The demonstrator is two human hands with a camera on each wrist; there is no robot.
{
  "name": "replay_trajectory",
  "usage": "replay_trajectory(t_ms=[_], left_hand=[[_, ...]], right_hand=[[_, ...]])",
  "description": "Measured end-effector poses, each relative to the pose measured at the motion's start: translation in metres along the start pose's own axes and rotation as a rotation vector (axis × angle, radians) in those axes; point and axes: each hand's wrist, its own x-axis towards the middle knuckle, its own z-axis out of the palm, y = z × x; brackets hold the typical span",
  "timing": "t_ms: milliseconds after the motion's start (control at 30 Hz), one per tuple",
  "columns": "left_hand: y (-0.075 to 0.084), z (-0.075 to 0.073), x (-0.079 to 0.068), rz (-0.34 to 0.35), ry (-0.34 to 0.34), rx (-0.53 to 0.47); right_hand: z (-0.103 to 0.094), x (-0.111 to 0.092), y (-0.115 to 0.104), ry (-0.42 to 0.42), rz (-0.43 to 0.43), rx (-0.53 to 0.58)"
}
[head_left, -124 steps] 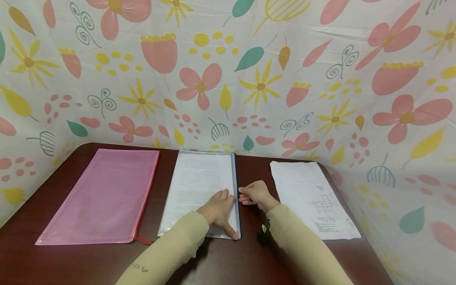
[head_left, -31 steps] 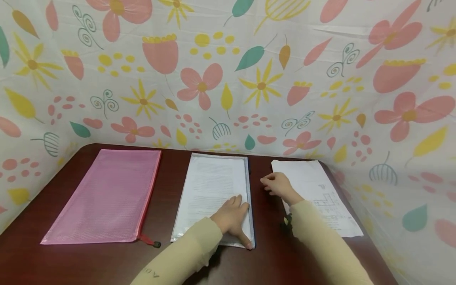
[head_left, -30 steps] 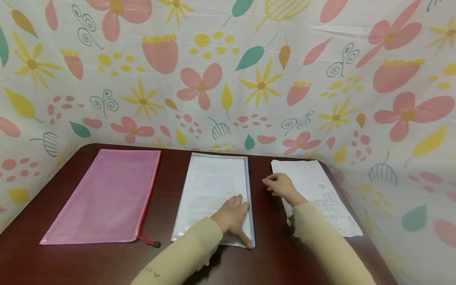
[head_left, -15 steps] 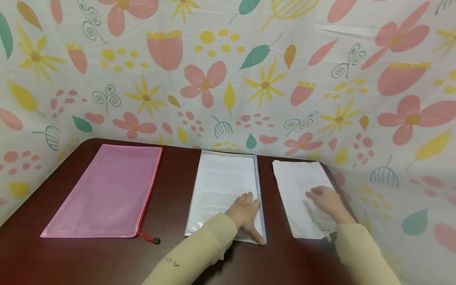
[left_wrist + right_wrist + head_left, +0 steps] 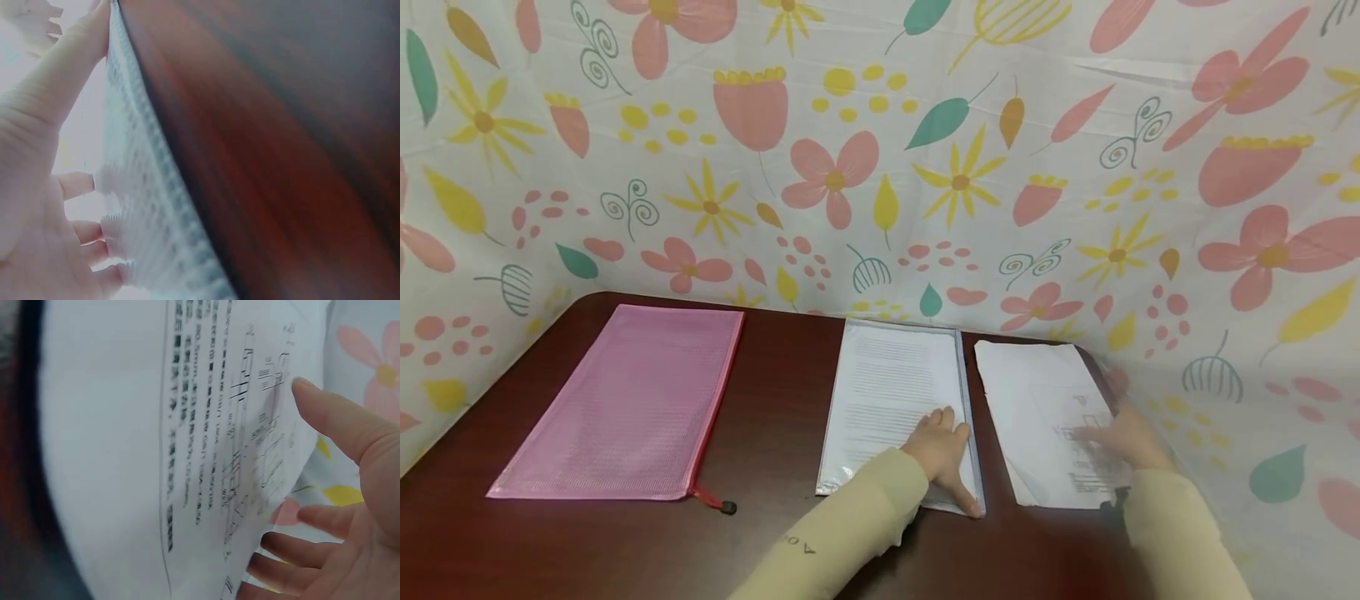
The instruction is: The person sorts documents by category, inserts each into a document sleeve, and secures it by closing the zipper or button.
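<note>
My left hand (image 5: 942,454) rests with spread fingers on a clear zip document pouch (image 5: 880,383) holding printed pages, its thumb at the near right corner. In the left wrist view, the pouch's textured edge (image 5: 156,169) runs beside the fingers. My right hand (image 5: 1135,440), blurred in the head view, is at the right side of a white printed sheet (image 5: 1018,408). The right wrist view shows that thumb held over the printed face of the sheet (image 5: 112,425), with the other fingers apart at its edge; whether they touch it I cannot tell.
A pink mesh zip pouch (image 5: 632,400) with a red zip edge and dark-tipped pull (image 5: 727,507) lies at the left of the dark brown table (image 5: 625,550). A floral cloth (image 5: 925,125) hangs behind and at both sides.
The clear pouch has slid right under my left hand, closer to the sheet. My right hand has left the pouch's zip edge and moved right, across to the sheet's far side.
</note>
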Motion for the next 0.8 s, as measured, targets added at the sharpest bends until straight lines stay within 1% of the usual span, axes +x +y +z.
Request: replay_trajectory(t_ms=[33,200,267,367,433,467,567,600,667,733,800], left_hand=[[0.002,0.000,0.002,0.001,-0.001,-0.001],[0.008,0.000,0.005,-0.001,-0.001,0.001],[0.010,0.000,0.006,-0.007,-0.005,-0.009],[0.011,0.001,0.010,-0.005,-0.012,-0.044],[0.008,0.001,0.014,0.011,0.000,-0.101],[0.006,0.001,0.017,0.027,0.019,-0.142],[-0.005,0.001,0.022,0.057,0.102,-0.312],[-0.010,0.000,0.023,0.063,0.131,-0.374],[-0.020,-0.002,0.023,0.077,0.181,-0.463],[-0.030,-0.006,0.019,0.076,0.207,-0.514],[-0.040,-0.010,0.014,0.072,0.209,-0.526]], right_hand=[[0.000,0.000,0.000,-0.011,0.019,0.015],[0.000,0.001,0.002,-0.075,0.140,0.022],[0.000,0.000,0.002,-0.091,0.163,0.020],[0.001,-0.002,0.003,-0.100,0.170,0.048],[0.002,-0.002,0.004,-0.102,0.173,0.060],[0.002,-0.002,0.005,-0.100,0.177,0.064],[0.003,0.002,0.007,-0.096,0.182,0.080],[0.003,0.004,0.008,-0.097,0.179,0.079],[0.002,0.006,0.009,-0.101,0.180,0.096],[0.002,0.008,0.010,-0.108,0.183,0.105],[0.002,0.011,0.010,-0.115,0.193,0.118]])
